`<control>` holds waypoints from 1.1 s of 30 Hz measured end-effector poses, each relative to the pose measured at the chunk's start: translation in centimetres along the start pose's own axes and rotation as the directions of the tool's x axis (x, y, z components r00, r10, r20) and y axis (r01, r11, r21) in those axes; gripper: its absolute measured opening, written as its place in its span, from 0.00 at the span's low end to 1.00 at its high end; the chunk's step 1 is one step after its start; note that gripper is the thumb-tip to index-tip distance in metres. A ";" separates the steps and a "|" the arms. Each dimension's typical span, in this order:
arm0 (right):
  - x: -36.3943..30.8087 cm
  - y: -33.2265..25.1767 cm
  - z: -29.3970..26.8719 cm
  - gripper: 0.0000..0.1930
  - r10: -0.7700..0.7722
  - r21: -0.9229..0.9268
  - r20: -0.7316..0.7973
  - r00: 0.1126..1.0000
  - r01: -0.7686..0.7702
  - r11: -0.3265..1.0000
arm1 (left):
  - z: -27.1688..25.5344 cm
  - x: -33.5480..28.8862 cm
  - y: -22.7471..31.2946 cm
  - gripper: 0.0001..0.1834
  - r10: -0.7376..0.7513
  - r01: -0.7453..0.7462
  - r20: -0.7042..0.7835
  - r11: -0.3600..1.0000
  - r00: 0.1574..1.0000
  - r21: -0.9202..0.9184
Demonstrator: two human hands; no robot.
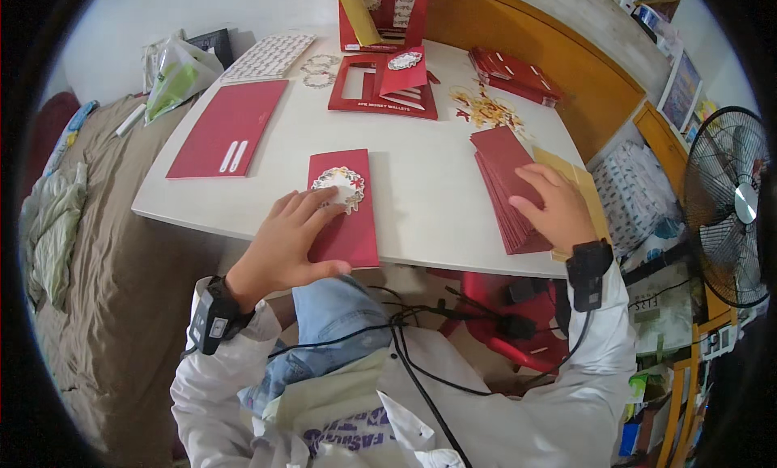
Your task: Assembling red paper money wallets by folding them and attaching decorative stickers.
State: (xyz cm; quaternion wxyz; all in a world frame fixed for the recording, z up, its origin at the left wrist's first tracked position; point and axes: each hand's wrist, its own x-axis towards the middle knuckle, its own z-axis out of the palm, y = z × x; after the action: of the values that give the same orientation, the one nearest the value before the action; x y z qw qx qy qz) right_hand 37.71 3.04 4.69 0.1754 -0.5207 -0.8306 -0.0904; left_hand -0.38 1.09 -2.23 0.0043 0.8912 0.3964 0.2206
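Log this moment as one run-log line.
left hand: pressing round decorative sticker onto red envelope | right hand: resting on red envelope stack | surface: white table

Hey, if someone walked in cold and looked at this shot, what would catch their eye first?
Probably the red envelope at the table's near edge, with a round lacy paper medallion on it that the left hand presses down. Next, the right hand resting on a fanned stack of red envelopes to the right. Behind, an opened red card pack stands out on the white table.
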 end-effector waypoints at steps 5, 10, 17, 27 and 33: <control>-1.7 4.0 0.9 0.27 0.191 0.076 0.128 0.973 -0.202 0.976 | 0.2 0.4 -0.2 0.40 -0.025 0.026 0.008 0.997 1.000 -0.070; -1.3 3.5 1.0 0.31 0.279 0.069 0.216 0.936 -0.300 0.952 | 0.3 0.0 -0.2 0.40 -0.053 0.054 0.016 0.997 0.998 -0.059; 1.1 8.8 3.1 0.30 0.259 0.344 0.229 0.938 -0.327 0.880 | 0.3 0.1 0.0 0.39 -0.059 0.061 0.029 0.995 0.998 -0.075; 2.2 9.4 3.9 0.26 0.478 0.535 0.236 0.846 -0.524 0.663 | 0.4 0.1 0.0 0.38 -0.037 0.038 0.005 0.996 0.999 -0.083; 2.3 8.9 4.0 0.25 0.473 0.699 0.192 0.860 -0.458 0.549 | 0.5 -0.1 -0.2 0.38 -0.035 0.035 -0.004 0.996 0.999 -0.078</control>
State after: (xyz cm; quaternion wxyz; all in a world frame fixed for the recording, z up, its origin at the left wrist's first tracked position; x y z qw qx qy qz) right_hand 44.01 10.20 1.63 0.3915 -0.6079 -0.6273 0.2894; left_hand -0.37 1.28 -2.73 0.0420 0.8826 0.4031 0.2380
